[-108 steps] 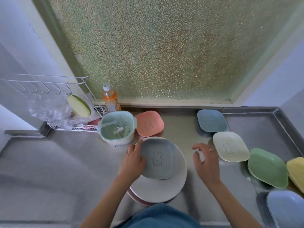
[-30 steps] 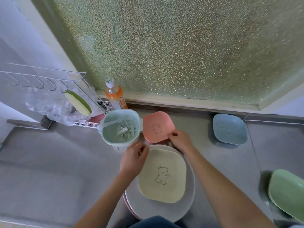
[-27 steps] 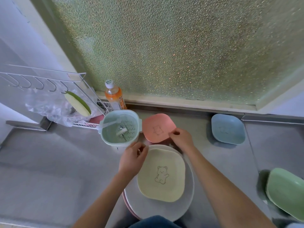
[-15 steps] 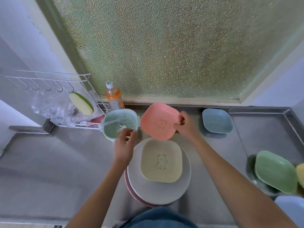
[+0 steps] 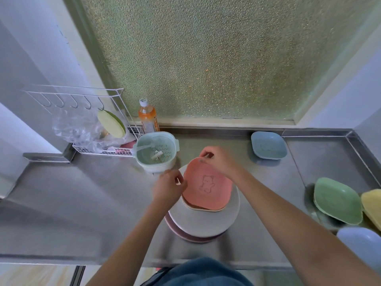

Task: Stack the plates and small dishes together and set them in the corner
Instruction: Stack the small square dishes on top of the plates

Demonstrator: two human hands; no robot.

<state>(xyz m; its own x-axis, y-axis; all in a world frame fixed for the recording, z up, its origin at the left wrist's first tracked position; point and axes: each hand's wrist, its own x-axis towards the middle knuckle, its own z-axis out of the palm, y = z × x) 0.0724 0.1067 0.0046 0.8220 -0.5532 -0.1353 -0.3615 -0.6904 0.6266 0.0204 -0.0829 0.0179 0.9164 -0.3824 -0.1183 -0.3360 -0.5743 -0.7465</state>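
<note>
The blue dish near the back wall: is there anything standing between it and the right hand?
Nothing visible does. Bare steel counter lies between the right hand, which pinches the pink dish on the stack, and the blue dish.

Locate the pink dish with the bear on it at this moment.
In the head view the pink dish sits centre frame, on top of the stack on the white plate, just in front of the mint strainer bowl.
</note>
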